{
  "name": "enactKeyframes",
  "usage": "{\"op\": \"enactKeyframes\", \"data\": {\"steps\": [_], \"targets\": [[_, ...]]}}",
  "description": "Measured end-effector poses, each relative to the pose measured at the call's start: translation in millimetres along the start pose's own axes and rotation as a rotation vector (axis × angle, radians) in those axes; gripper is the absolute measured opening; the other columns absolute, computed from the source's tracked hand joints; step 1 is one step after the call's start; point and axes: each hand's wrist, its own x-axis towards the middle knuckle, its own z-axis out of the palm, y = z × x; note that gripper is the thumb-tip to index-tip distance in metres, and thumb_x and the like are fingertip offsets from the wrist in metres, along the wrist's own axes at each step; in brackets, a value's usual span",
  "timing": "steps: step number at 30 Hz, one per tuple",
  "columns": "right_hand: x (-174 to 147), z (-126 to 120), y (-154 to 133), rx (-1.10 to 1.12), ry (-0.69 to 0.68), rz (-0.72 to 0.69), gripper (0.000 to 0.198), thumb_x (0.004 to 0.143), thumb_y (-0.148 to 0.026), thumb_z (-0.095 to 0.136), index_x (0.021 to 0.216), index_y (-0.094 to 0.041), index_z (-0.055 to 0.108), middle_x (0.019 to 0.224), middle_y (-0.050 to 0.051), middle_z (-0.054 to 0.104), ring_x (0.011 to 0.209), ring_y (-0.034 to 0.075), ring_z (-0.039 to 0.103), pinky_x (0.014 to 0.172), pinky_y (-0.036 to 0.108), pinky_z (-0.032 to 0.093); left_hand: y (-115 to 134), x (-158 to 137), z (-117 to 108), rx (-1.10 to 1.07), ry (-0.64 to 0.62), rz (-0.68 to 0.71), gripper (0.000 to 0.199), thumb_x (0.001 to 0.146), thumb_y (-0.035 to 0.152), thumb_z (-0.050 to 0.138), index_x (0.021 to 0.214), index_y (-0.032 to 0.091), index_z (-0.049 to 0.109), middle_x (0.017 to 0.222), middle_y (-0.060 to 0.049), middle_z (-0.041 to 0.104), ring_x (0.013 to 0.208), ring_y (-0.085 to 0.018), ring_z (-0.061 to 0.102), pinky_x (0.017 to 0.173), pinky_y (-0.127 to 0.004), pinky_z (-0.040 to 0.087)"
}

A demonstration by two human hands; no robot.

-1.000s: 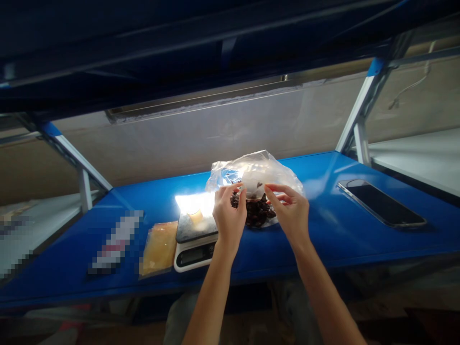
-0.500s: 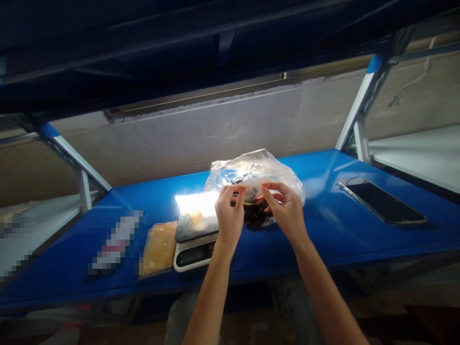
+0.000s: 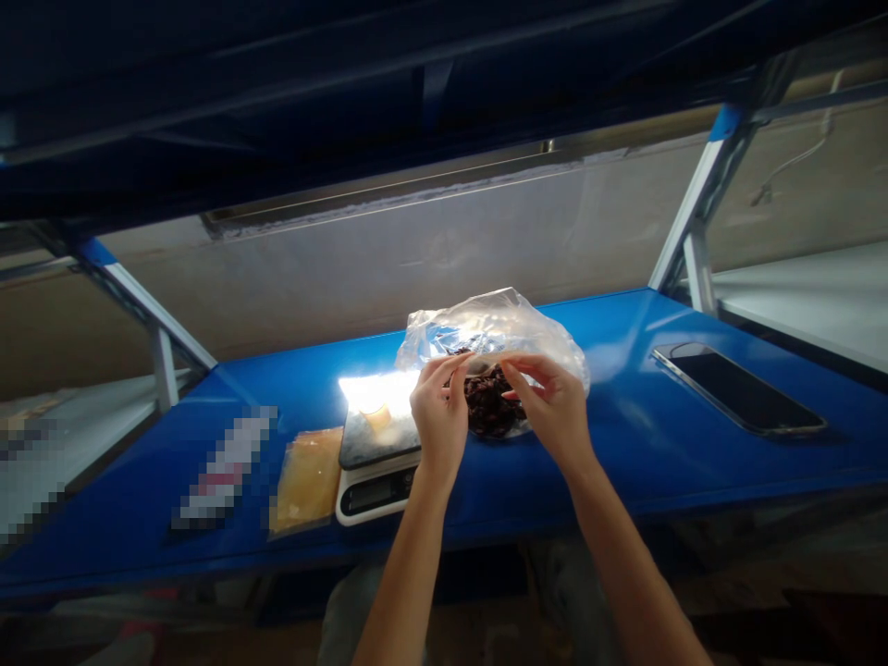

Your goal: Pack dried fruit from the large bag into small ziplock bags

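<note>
Between my hands is a small translucent plastic bag, pinched at one side by my left hand and at the other by my right hand. Thumb and fingertips are closed on it in both hands. Just behind and below lies a large clear plastic bag, crumpled and spread, with dark brown dried pieces in its mouth. A white kitchen scale with a dark top stands left of my left hand; a small yellowish piece shows on it amid bright glare.
Yellowish plastic bags lie flat left of the scale. Farther left is a blurred-out item. A phone rests on the right of the blue table. A dark blue shelf hangs low overhead, with metal posts at both sides.
The small bag has tipped and now looks narrower between my fingertips, showing more of the dark pieces. My left hand has shifted slightly left; the things on the table have stayed put.
</note>
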Motion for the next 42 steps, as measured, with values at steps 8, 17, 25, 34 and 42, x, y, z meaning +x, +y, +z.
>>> {"op": "enactKeyframes", "data": {"steps": [8,17,25,34,42], "targets": [[1,0,3,-0.009,0.035,0.003,0.027,0.078,-0.041,0.066,0.090,-0.017,0.071,0.092,0.007,0.073,0.087,0.024,0.069,0.064,0.032,0.063,-3,1,0,0.002,-0.005,-0.010,0.020,0.089,0.024,0.054,0.092,0.017,0.073,0.097,-0.008,0.070,0.092,-0.018,0.064,0.057,-0.020,0.053],[5,-5,4,-0.023,0.114,0.032,0.032,0.080,-0.043,0.062,0.099,-0.017,0.066,0.093,0.009,0.072,0.085,0.024,0.070,0.052,0.028,0.060,-5,0,3,-0.019,0.020,-0.115,0.024,0.092,0.031,0.048,0.095,0.017,0.067,0.100,-0.008,0.068,0.090,-0.018,0.064,0.052,-0.019,0.048],[3,-41,-11,-0.670,-0.237,0.109,0.015,0.072,-0.031,0.069,0.084,-0.024,0.072,0.083,0.002,0.075,0.076,0.024,0.071,0.071,0.037,0.054,5,-1,0,-0.092,0.111,-0.172,0.027,0.094,0.040,0.041,0.098,0.020,0.058,0.078,-0.003,0.064,0.075,-0.015,0.062,0.046,-0.017,0.042],[0,-41,-6,-0.730,-0.426,0.126,0.018,0.071,-0.017,0.067,0.086,-0.024,0.073,0.088,0.000,0.075,0.080,0.022,0.069,0.076,0.034,0.053,5,-1,0,-0.069,0.081,-0.165,0.027,0.095,0.041,0.039,0.096,0.020,0.058,0.067,-0.001,0.062,0.069,-0.014,0.060,0.050,-0.019,0.041],[2,-45,-5,-0.633,-0.366,0.136,0.018,0.071,-0.018,0.067,0.089,-0.019,0.072,0.086,0.004,0.074,0.076,0.021,0.069,0.073,0.034,0.054,8,-6,-5,-0.183,0.108,-0.101,0.023,0.093,0.040,0.043,0.095,0.021,0.056,0.072,0.000,0.059,0.067,-0.013,0.059,0.046,-0.016,0.041]]}}
